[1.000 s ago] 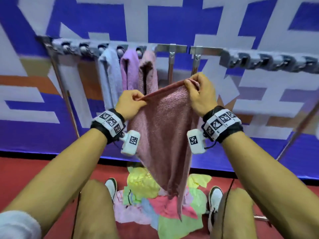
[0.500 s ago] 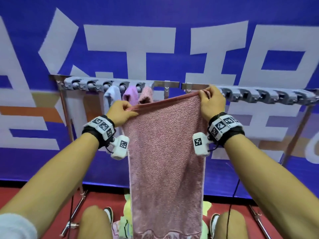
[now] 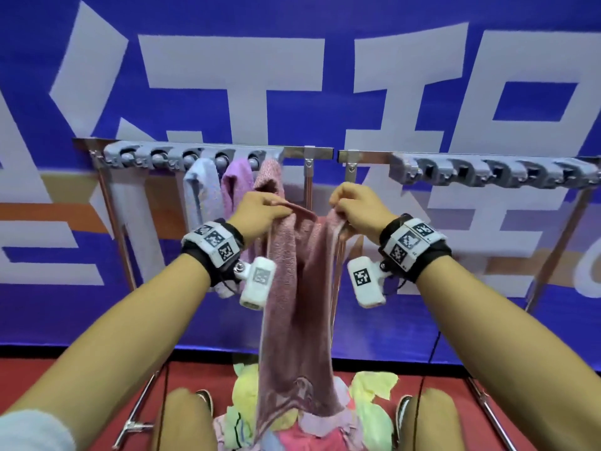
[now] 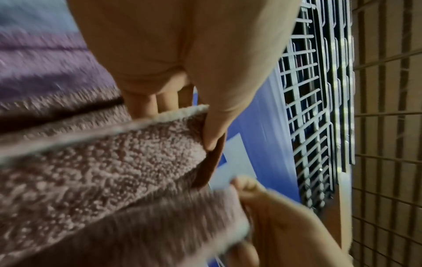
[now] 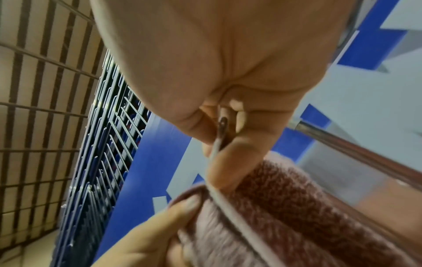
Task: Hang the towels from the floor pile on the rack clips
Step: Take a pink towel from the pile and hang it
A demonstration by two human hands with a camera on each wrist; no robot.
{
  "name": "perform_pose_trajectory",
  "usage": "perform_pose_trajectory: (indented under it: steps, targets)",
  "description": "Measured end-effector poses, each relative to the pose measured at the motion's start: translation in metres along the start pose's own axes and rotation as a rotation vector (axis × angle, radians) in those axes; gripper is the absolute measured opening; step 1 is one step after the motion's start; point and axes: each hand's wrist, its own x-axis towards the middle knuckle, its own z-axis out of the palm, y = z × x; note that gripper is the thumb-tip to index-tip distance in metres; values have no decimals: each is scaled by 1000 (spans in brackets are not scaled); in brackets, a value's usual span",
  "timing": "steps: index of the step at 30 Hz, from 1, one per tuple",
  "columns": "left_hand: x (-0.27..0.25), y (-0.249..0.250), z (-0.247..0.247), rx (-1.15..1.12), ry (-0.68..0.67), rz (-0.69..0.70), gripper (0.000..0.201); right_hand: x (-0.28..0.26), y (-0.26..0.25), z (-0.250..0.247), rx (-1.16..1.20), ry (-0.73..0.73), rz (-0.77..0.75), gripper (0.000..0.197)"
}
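Observation:
I hold a dusty-pink towel (image 3: 297,307) by its top edge, below the rack's grey clips (image 3: 192,156). My left hand (image 3: 265,208) pinches the left corner and my right hand (image 3: 353,205) pinches the right corner, close together, so the towel sags in a fold between them. In the left wrist view the thumb presses the towel's hem (image 4: 182,115). In the right wrist view the thumb and fingers pinch the pale hem (image 5: 219,140). Three towels hang from clips: blue (image 3: 200,187), purple (image 3: 235,180), pink (image 3: 270,174). The floor pile (image 3: 370,415) lies between my feet.
A second row of grey clips (image 3: 487,172) runs along the right half of the metal rack (image 3: 320,153), with nothing hanging there. A blue and white banner (image 3: 292,76) stands behind the rack. Rack legs (image 3: 136,428) rest on the red floor on both sides.
My hands have come closer together and dropped slightly below the bar. The towel, stretched flat half a second ago, now hangs folded lengthwise between them.

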Motion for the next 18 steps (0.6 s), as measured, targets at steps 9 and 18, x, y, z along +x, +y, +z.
perform_pose_trajectory:
  steps: [9, 18]
  targets:
    - [0, -8, 30, -92, -20, 3, 17, -9, 8, 1, 126, -157, -57, 20]
    - [-9, 0, 32, -110, -383, -141, 28, -1, 25, 14, -76, -57, -185, 10]
